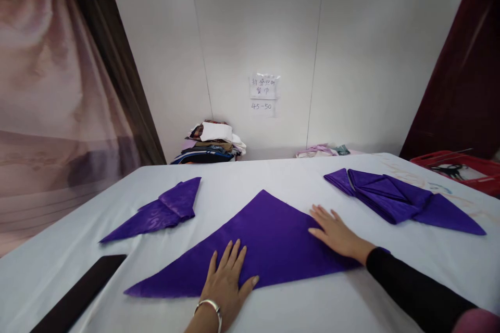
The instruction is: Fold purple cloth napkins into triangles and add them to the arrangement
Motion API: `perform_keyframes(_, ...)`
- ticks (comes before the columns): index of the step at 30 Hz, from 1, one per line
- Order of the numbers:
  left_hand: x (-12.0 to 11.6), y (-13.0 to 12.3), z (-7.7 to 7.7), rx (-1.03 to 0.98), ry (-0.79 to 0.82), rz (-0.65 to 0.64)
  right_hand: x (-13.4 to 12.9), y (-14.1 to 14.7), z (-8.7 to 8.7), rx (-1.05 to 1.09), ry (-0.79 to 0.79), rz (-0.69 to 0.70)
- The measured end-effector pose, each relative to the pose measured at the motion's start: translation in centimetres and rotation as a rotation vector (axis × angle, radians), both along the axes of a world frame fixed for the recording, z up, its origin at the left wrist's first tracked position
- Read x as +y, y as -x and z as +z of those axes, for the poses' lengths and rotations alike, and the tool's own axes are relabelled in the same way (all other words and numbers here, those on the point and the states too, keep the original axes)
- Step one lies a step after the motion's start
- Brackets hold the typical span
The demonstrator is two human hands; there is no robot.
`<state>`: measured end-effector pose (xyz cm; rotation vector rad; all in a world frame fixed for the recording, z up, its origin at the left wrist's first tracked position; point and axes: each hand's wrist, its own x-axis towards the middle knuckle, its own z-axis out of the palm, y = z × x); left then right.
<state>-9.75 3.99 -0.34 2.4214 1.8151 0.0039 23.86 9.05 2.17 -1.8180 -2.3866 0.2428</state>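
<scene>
A purple cloth napkin point(269, 239), folded into a wide triangle, lies flat with its peak pointing away from me. My left hand point(227, 281), with a silver bangle at the wrist, rests on its near left part, fingers spread and thumb near the lower edge. On the right slope lies my right hand point(335, 233), open, fingertips close to the edge; a black sleeve covers that forearm. Left of the triangle is a folded purple napkin point(160, 210) with a pointed end. To the right sits a folded purple napkin group point(402, 197) with several layered pleats.
A white cloth covers the table point(304, 302). Near the left front lies a dark flat strip point(80, 294). Piled fabrics point(213, 143) and smaller cloths point(320, 151) sit beyond the far edge. At the right stands a red basket point(464, 164) with black-handled scissors. Paper signs point(264, 94) hang on the wall.
</scene>
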Motion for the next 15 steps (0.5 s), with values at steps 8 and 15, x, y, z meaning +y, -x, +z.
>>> perform_keyframes(8, 0.1, 0.3, 0.0, -0.003, 0.011, -0.005, 1.5, 12.1, 0.3, 0.138, 0.172, 0.487)
perform_keyframes(15, 0.3, 0.4, 0.3, -0.040, 0.059, -0.028, 7.4, 4.6, -1.5, -0.026, 0.109, -0.002)
